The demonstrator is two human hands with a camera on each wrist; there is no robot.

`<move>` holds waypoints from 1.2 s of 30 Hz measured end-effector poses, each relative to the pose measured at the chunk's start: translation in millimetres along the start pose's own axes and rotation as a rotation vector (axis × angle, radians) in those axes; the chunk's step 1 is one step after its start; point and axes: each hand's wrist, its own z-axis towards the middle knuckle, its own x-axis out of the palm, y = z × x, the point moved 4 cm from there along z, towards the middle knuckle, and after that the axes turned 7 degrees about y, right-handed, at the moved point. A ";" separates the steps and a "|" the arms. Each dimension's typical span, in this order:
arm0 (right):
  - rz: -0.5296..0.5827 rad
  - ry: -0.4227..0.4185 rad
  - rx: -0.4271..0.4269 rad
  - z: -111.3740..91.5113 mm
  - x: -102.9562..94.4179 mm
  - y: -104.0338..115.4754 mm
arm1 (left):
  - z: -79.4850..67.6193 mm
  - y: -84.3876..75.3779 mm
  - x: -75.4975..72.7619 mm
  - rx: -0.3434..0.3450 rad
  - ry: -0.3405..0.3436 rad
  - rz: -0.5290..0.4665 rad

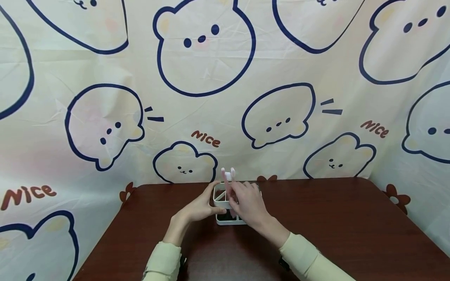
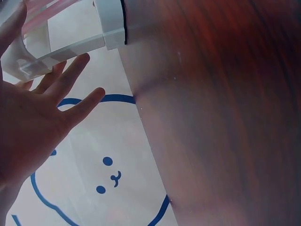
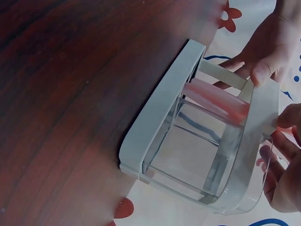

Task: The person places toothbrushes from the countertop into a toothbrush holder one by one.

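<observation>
A white-rimmed toothbrush holder (image 1: 219,204) with see-through compartments stands on the table. My left hand (image 1: 198,207) holds its left side, with the thumb on the near upper rim and the fingers behind, spread apart in the left wrist view. Rising from the holder are pink handles with a white, bristle-like part (image 1: 228,176) between their tops; they look like toothbrushes. My right hand (image 1: 250,203) pinches a pink toothbrush (image 1: 226,187) at the holder's top. Inside a compartment in the right wrist view, a pink handle (image 3: 218,101) leans at a slant. The right fingertips are partly hidden.
The dark brown wooden table (image 1: 327,226) extends on both sides of the holder. Close behind the holder, the table's far edge meets a pale cloth (image 1: 197,113) printed with cartoon bears. More of that cloth hangs at both sides.
</observation>
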 end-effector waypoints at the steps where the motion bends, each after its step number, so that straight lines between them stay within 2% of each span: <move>1: -0.007 0.004 0.004 -0.6 0.2 -0.3 | 0.2 -0.1 0.1 -0.001 0.000 0.000; 6: -0.006 0.016 0.012 -3.8 1.0 -2.5 | 0.5 -0.3 -0.2 -0.013 -0.009 0.010; 20: 0.125 -0.025 0.038 -10.1 -11.7 -14.3 | 0.2 1.8 -1.5 -0.037 -0.028 0.045; 27: 0.126 -0.027 0.056 -17.7 -17.8 -25.0 | -1.2 1.2 -1.0 -0.054 -0.032 0.077; 31: 0.125 -0.028 0.059 -22.7 -21.5 -33.6 | -3.0 -1.0 -1.6 -0.074 -0.042 0.116; 36: 0.127 -0.013 0.087 -29.1 -28.1 -47.1 | -10.7 -5.0 -7.3 -0.104 -0.095 0.201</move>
